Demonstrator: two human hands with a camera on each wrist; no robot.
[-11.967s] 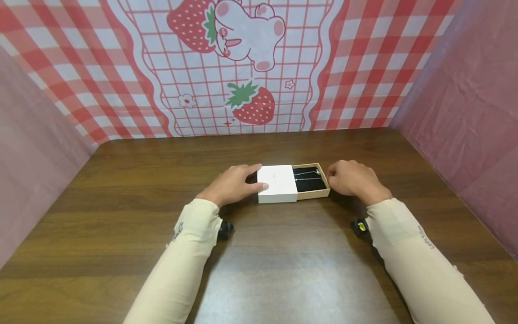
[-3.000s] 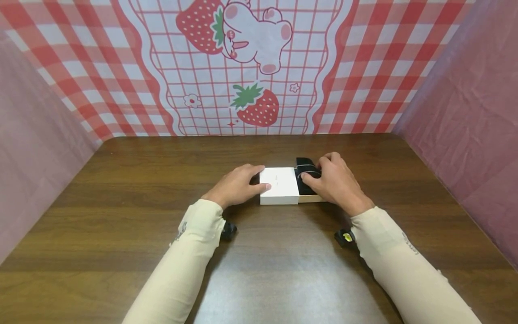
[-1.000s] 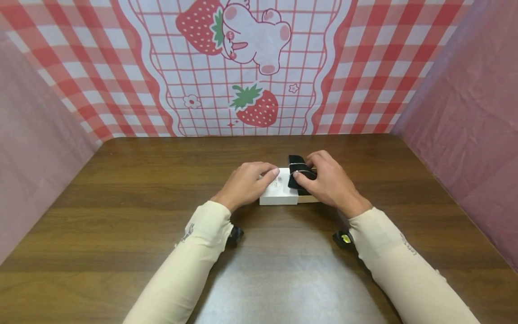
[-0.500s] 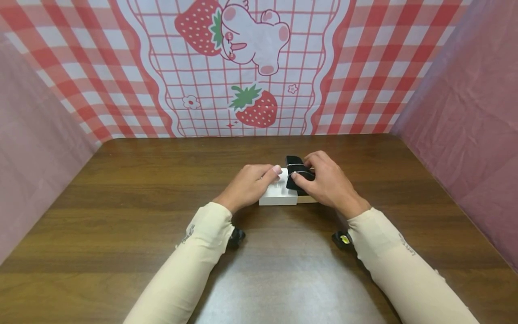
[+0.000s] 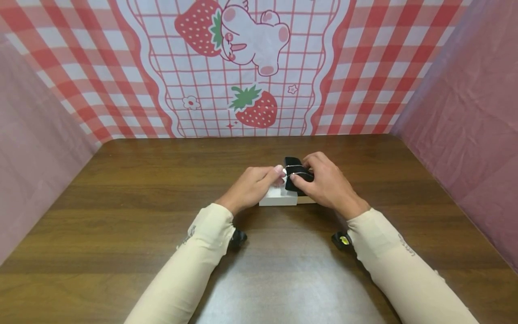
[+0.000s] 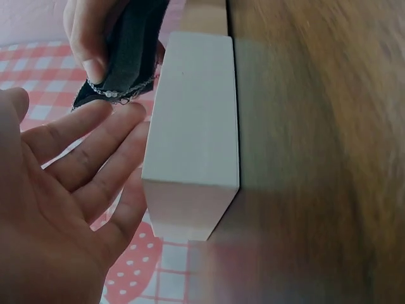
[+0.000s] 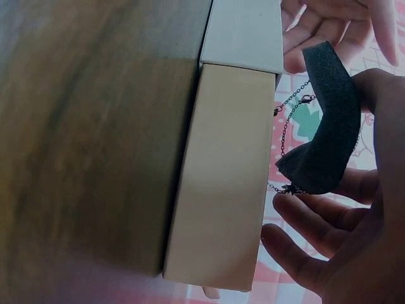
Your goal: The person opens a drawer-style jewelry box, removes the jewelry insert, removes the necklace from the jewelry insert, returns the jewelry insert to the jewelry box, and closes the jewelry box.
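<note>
My right hand (image 5: 329, 184) pinches a black velvet pad (image 5: 290, 185), bent into a curve and raised above the box. Wrapped over the pad is a thin silver chain (image 5: 297, 173); in the right wrist view part of the chain (image 7: 283, 134) and its clasp (image 7: 306, 99) hang loose on the underside. My left hand (image 5: 252, 188) is beside the pad, palm up and fingers extended; in the left wrist view its fingertips reach the pad's lower edge, contact unclear. Below lies the white box sleeve (image 5: 277, 201), with the tan inner tray (image 7: 221, 177) pulled partly out to the right.
The box rests on a brown wooden table (image 5: 162, 225). A red-and-white checked cloth (image 5: 370, 67) with strawberry prints hangs behind it, and pink cloths (image 5: 457, 117) stand at both sides. Each wrist carries a small black camera (image 5: 238, 238).
The pad has been lifted from the tray, bent, and carried left over the sleeve by my right hand. My left hand has let go of the sleeve and moved right towards the pad.
</note>
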